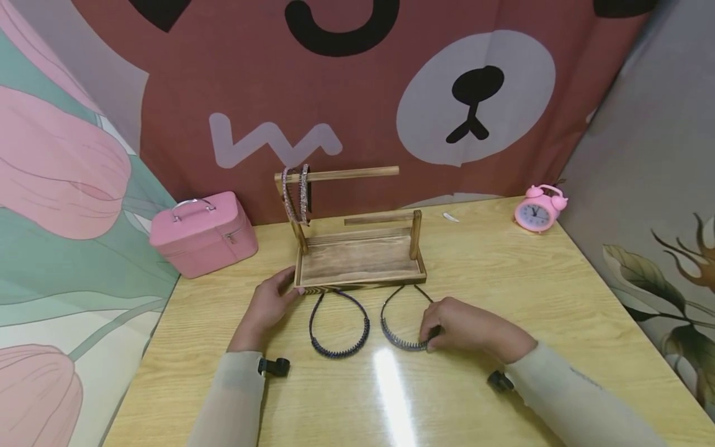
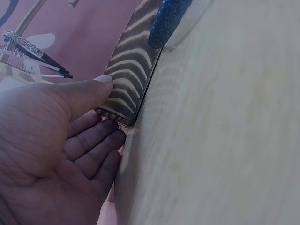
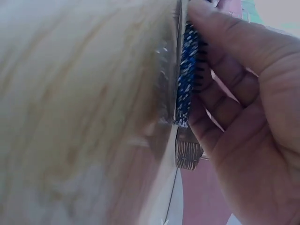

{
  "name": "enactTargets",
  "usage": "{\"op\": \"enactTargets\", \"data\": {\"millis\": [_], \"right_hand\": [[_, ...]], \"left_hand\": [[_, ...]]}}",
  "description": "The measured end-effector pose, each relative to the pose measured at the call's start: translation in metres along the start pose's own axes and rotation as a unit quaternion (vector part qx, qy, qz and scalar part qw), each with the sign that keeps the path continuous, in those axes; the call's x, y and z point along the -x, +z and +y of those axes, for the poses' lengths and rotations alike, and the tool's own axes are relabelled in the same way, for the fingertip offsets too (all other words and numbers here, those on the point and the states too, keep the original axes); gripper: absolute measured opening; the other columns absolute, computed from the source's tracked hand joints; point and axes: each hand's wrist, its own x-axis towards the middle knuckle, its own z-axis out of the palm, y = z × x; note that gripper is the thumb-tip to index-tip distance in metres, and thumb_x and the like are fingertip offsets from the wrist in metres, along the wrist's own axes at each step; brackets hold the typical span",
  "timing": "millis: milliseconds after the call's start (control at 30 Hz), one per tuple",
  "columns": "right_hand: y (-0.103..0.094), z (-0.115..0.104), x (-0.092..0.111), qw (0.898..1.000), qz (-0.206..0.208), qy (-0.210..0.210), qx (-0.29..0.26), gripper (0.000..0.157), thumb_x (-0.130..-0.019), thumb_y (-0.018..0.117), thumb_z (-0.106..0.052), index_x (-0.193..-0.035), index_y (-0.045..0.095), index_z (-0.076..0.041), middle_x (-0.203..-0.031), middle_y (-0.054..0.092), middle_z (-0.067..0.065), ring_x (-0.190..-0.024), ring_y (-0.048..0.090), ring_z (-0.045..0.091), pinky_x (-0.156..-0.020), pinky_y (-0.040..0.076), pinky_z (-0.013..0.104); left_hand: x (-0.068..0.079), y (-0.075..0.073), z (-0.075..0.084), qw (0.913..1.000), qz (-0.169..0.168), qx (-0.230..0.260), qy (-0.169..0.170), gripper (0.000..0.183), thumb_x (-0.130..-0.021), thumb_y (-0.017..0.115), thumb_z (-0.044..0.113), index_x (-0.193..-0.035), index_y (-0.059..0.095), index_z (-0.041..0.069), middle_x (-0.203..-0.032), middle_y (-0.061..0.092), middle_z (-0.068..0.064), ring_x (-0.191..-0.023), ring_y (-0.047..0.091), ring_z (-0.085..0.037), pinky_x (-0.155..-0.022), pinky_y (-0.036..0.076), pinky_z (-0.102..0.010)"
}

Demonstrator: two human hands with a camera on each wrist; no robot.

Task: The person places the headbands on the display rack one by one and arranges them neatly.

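My left hand (image 1: 269,305) holds the front left corner of a wooden stand (image 1: 357,257), its thumb on the striped front edge (image 2: 126,79) and its fingers round the end. My right hand (image 1: 463,324) pinches the right side of a toothed headband (image 1: 394,338), which glitters blue and silver in the right wrist view. That headband lies on the table, its ends towards the stand. A dark blue headband (image 1: 335,355) lies to its left, between both hands. Two sparkly headbands (image 1: 304,192) hang at the left of the stand's upper rod (image 1: 357,173).
A lower rod (image 1: 380,219) juts left from the stand's right post. At the back left of the table (image 1: 480,397) sits a pink case (image 1: 203,239) with a handle. A pink alarm clock (image 1: 535,214) stands at the back right, and a small white piece (image 1: 450,217) lies behind the stand.
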Motion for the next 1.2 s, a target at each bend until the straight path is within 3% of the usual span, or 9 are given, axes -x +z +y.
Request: {"op": "enactTargets", "data": {"millis": [233,367,567,700,800,867,933,1067,1200], "right_hand": [[-0.007,-0.008,-0.001,0.997,0.043,-0.001,-0.071,0.019,-0.093,0.087,-0.015,-0.102,0.082,-0.031,-0.097,0.073,-0.018,-0.092,0.068,0.002,-0.085,0.064,0.028],[-0.013,-0.013,-0.004,0.989,0.082,-0.018,-0.125,0.015,-0.096,0.085,-0.015,-0.105,0.08,-0.026,-0.097,0.074,-0.012,-0.092,0.067,0.007,-0.084,0.062,0.029],[-0.024,-0.024,-0.012,0.96,0.155,-0.062,-0.226,0.01,-0.098,0.08,0.0,-0.107,0.077,-0.003,-0.1,0.076,0.0,-0.092,0.068,0.007,-0.081,0.063,0.025],[-0.034,-0.032,-0.023,0.933,0.213,-0.093,-0.275,0.011,-0.098,0.079,0.0,-0.107,0.074,0.005,-0.099,0.077,-0.004,-0.088,0.068,0.006,-0.075,0.063,0.022],[-0.042,-0.04,-0.035,0.908,0.249,-0.111,-0.318,0.008,-0.099,0.081,-0.008,-0.105,0.077,-0.003,-0.095,0.076,-0.008,-0.084,0.067,0.004,-0.071,0.061,0.019],[-0.049,-0.049,-0.046,0.885,0.26,-0.134,-0.361,0.005,-0.1,0.081,-0.013,-0.104,0.079,-0.012,-0.094,0.075,-0.009,-0.082,0.065,0.004,-0.068,0.057,0.017],[-0.055,-0.061,-0.058,0.854,0.262,-0.163,-0.419,0.005,-0.101,0.081,-0.018,-0.105,0.079,-0.017,-0.095,0.075,-0.007,-0.083,0.065,0.005,-0.07,0.057,0.018],[-0.069,-0.088,-0.083,0.778,0.259,-0.21,-0.533,0.01,-0.103,0.078,-0.022,-0.108,0.075,-0.014,-0.097,0.072,-0.002,-0.087,0.064,0.011,-0.077,0.055,0.022],[-0.084,-0.113,-0.106,0.733,0.295,-0.2,-0.579,0.025,-0.096,0.085,-0.028,-0.106,0.07,-0.011,-0.094,0.068,0.0,-0.086,0.061,0.015,-0.081,0.055,0.025]], "left_hand": [[0.0,0.0,0.0,0.9999,0.008,0.002,0.007,0.064,-0.107,0.074,0.025,-0.164,0.05,0.011,-0.163,0.056,-0.016,-0.158,0.045,-0.037,-0.132,0.035,-0.057],[-0.001,0.0,0.0,0.9999,0.009,-0.002,0.007,0.064,-0.106,0.074,0.026,-0.164,0.051,0.011,-0.163,0.056,-0.016,-0.158,0.045,-0.038,-0.132,0.035,-0.057],[-0.002,0.0,0.0,1.0,0.003,-0.001,0.005,0.064,-0.107,0.074,0.026,-0.164,0.05,0.012,-0.164,0.055,-0.016,-0.158,0.044,-0.038,-0.132,0.035,-0.058],[-0.002,-0.001,-0.001,0.9999,0.004,-0.005,0.01,0.064,-0.107,0.074,0.026,-0.165,0.05,0.011,-0.164,0.054,-0.017,-0.158,0.044,-0.038,-0.132,0.034,-0.057],[-0.002,-0.001,-0.001,0.9999,0.007,-0.008,0.012,0.064,-0.107,0.074,0.025,-0.165,0.049,0.011,-0.165,0.054,-0.018,-0.158,0.044,-0.039,-0.133,0.034,-0.057],[-0.002,-0.001,-0.001,0.9998,0.007,-0.008,0.014,0.065,-0.107,0.073,0.024,-0.165,0.049,0.01,-0.165,0.053,-0.018,-0.158,0.044,-0.039,-0.133,0.034,-0.057],[-0.001,-0.001,-0.002,0.9998,0.009,-0.01,0.013,0.065,-0.107,0.074,0.024,-0.165,0.049,0.01,-0.164,0.054,-0.018,-0.158,0.045,-0.039,-0.133,0.034,-0.057],[-0.001,0.0,-0.003,0.9998,0.01,-0.013,0.013,0.066,-0.106,0.075,0.025,-0.165,0.049,0.011,-0.163,0.056,-0.016,-0.157,0.047,-0.038,-0.133,0.035,-0.056],[0.0,0.001,-0.004,0.9997,0.008,-0.015,0.016,0.066,-0.106,0.075,0.026,-0.165,0.049,0.012,-0.162,0.057,-0.017,-0.156,0.048,-0.038,-0.131,0.037,-0.057]]}}
